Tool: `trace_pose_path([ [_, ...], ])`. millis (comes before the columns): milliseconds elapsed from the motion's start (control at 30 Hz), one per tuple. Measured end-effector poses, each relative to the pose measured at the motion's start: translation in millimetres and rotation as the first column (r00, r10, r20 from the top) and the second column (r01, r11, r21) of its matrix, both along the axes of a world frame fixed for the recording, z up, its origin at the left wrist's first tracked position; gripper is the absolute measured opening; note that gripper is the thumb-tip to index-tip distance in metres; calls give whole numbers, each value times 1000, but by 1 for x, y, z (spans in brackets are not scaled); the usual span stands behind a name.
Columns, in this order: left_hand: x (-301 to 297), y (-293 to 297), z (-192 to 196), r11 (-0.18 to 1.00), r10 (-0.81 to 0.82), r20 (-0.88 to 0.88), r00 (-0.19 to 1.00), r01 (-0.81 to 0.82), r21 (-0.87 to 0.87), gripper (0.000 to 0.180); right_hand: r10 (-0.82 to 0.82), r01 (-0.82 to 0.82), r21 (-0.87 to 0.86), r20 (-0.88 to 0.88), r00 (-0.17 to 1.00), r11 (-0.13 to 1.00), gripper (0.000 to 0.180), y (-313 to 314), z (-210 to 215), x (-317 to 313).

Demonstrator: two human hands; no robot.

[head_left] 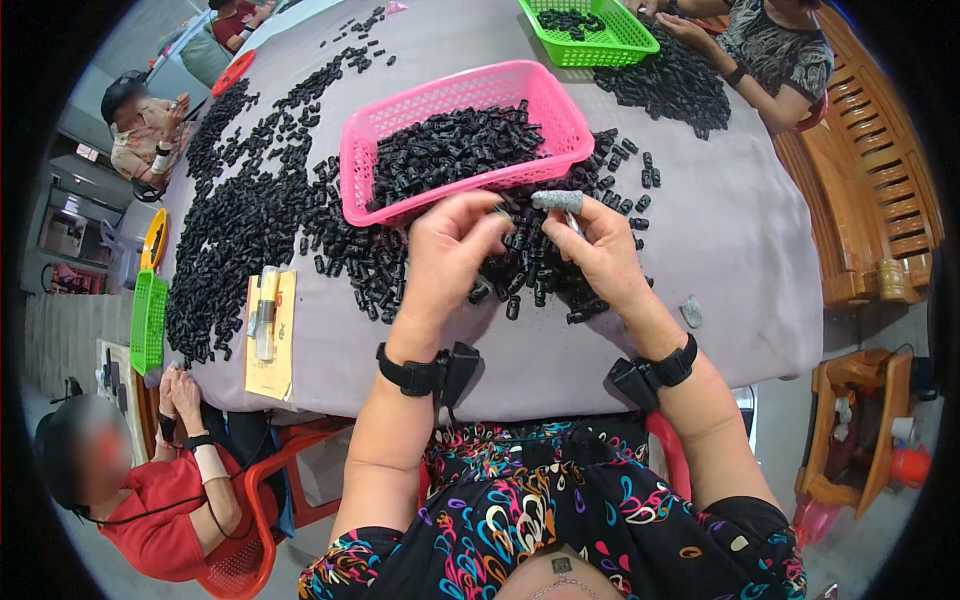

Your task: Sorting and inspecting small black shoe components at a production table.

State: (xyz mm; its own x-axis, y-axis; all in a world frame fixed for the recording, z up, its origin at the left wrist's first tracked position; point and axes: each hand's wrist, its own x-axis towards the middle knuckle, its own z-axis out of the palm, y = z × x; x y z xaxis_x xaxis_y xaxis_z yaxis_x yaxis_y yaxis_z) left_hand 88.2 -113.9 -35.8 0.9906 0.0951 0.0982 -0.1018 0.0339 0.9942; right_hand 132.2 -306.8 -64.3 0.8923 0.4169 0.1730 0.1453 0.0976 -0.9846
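Note:
My left hand (450, 250) and my right hand (595, 250) meet above a heap of small black plastic parts (530, 275) on the grey tablecloth (720, 230). The fingertips of both hands pinch a small black part (515, 222) between them. My right forefinger wears a grey finger cot (556, 201). Just behind my hands stands a pink plastic basket (455, 100) filled with the same black parts. Both wrists carry black straps with small devices.
A wide spread of black parts (240, 230) covers the table's left side. A yellow card with a clear tube (268, 330) lies at the left front edge. A green basket (590, 35) stands at the far side. Other people sit around the table. Wooden furniture (870, 200) stands on the right.

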Motion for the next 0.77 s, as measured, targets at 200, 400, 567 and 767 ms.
trace_pose_path([
  [200,31,36,16,615,264,547,794,-576,539,22,-19,18,22,16,1000,1000,27,0,0,0],
  [400,9,3,10,772,16,399,917,-265,578,16,-33,34,24,-23,999,999,26,0,4,0],
  [567,14,-6,-14,624,-105,106,989,-18,781,20,-47,47,12,-8,999,999,27,0,-1,2],
  [767,12,-8,-11,524,-179,0,984,95,846,26,-42,43,13,-38,998,999,24,2,1,1],
])
